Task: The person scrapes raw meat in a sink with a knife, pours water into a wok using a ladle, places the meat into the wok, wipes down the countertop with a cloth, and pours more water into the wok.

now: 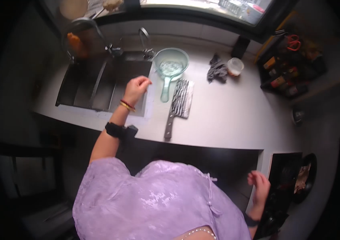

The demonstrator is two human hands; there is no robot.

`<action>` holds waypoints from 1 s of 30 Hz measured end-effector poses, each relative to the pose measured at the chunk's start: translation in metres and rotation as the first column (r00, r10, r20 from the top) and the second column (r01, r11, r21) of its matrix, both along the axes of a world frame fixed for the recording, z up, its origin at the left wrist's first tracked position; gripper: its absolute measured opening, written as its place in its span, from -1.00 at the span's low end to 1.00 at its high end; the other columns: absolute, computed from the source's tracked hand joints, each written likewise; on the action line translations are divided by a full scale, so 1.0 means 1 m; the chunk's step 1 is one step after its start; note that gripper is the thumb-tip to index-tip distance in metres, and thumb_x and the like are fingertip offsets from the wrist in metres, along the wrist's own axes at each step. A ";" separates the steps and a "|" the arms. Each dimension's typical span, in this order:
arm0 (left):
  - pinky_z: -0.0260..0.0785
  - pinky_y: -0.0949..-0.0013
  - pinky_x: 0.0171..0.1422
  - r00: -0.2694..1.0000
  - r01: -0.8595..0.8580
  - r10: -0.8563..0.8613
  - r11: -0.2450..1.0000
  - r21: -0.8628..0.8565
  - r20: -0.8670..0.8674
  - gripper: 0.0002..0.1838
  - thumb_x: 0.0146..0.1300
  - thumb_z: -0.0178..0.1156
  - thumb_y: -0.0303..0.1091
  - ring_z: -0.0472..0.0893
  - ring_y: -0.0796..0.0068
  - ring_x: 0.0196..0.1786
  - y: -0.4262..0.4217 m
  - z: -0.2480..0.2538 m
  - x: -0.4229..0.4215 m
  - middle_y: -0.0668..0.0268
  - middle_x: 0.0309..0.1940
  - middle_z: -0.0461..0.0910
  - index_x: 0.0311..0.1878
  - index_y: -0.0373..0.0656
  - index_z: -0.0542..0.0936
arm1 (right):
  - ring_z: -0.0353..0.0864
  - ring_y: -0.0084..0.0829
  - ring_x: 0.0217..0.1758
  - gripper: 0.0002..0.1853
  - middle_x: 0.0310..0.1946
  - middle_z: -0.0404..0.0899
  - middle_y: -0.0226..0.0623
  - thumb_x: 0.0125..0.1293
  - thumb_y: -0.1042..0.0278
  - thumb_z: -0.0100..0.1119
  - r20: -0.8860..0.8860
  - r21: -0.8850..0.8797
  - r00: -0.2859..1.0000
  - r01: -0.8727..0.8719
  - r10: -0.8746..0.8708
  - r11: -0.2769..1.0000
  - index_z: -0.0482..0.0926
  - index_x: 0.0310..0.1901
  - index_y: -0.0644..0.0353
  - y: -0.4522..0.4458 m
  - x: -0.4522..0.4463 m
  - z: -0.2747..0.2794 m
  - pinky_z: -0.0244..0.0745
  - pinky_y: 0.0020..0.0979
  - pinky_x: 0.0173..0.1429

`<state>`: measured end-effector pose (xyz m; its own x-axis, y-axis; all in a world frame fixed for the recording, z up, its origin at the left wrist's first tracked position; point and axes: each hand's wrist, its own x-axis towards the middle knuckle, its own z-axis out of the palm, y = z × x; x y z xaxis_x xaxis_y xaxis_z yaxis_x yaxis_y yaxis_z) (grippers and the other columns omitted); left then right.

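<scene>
My left hand (pixel 136 90) is over the right rim of the double sink (pixel 148 105), with its fingers curled together and nothing visible in them. To its right stands a pale green strainer (pixel 164 94) with a handle, its bowl beside the tap. A cleaver (pixel 183 100) lies on the counter, blade away from me and dark handle toward the front edge; my left hand is apart from both. Down at the right, my right hand (pixel 260 186) hangs near the counter's front edge beside the stove, fingers loosely bent and apart, holding nothing.
A dark crumpled cloth (pixel 217 69) and a small clear tub (pixel 235 66) sit on the counter (pixel 226 116) further back. A rack with jars and red scissors (pixel 293 42) stands at the right. The stove (pixel 284 176) bears a pan (pixel 305 178). Taps (pixel 146 42) rise behind the sink.
</scene>
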<state>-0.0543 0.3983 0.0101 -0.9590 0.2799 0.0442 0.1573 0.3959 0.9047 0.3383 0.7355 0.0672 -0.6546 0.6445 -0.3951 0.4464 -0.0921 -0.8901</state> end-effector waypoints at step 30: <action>0.26 0.62 -0.42 0.847 0.058 -0.033 0.998 -0.030 0.531 -0.84 0.11 0.06 -0.33 0.43 0.69 -0.50 -0.138 -0.082 0.056 0.43 -0.54 0.47 -0.36 -0.22 0.54 | 0.29 -0.66 -0.67 -0.42 -0.54 0.46 -0.33 0.08 0.34 0.10 -0.165 -0.313 0.833 -0.552 0.528 0.773 0.14 0.15 0.18 -0.211 -0.338 -0.155 0.19 -0.63 -0.65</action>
<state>0.0019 0.2600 -0.0716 -0.8193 0.3132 -0.4802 -0.3224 0.4409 0.8376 0.0005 0.5242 -0.0873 -0.8862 0.0132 -0.4631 0.4563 -0.1482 -0.8774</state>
